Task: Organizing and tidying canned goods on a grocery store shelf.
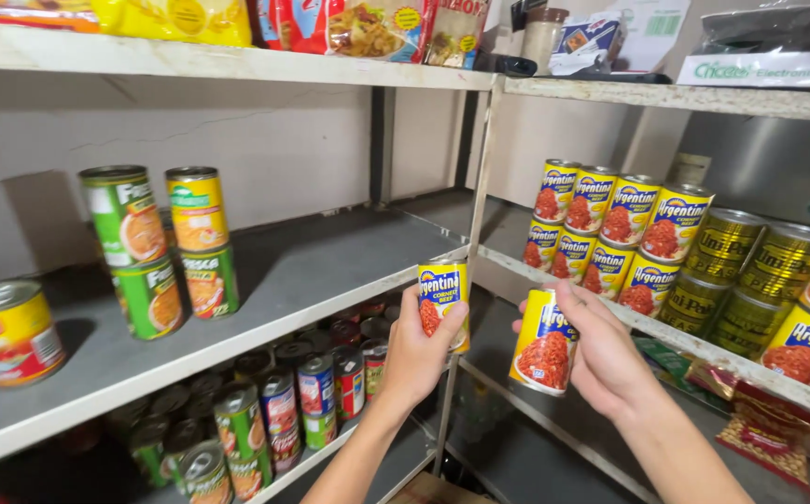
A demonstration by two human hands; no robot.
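My left hand (pixel 416 353) grips a small yellow can with a blue label band and red meat picture (pixel 441 291), held upright in front of the shelf post. My right hand (pixel 603 355) holds a taller yellow can of the same kind (pixel 541 345), tilted slightly, just right of the first. Behind my right hand, on the right shelf (pixel 704 347), stand stacked rows of matching yellow cans (pixel 610 231) and gold-green cans (pixel 750 266).
The left grey shelf (pixel 312 271) carries stacked green and yellow cans (pixel 158 250) and a red-yellow can (pixel 8 333) at its front left. Several mixed cans (pixel 274 411) crowd the lower shelf. Snack bags (pixel 330 23) line the top shelf. A metal post (pixel 476 233) divides the racks.
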